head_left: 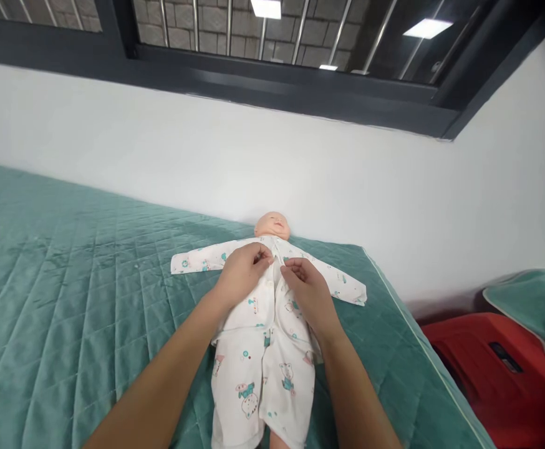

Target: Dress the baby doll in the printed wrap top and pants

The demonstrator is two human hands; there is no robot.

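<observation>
Head: doll (267,312) near quilt edge (404,321)

Soft, even light brightens the wall (207,156) below the window (272,78), where white rectangular reflections (428,28) glare in the glass; right of the window, the frame's corner falls dark and blurred.

White wall (160,149); green quilted cover (90,299) against it. Dark-framed window (282,81) above: metal bars (229,28), grey masonry (211,24) behind, bright rectangular light panels (428,28).
</observation>
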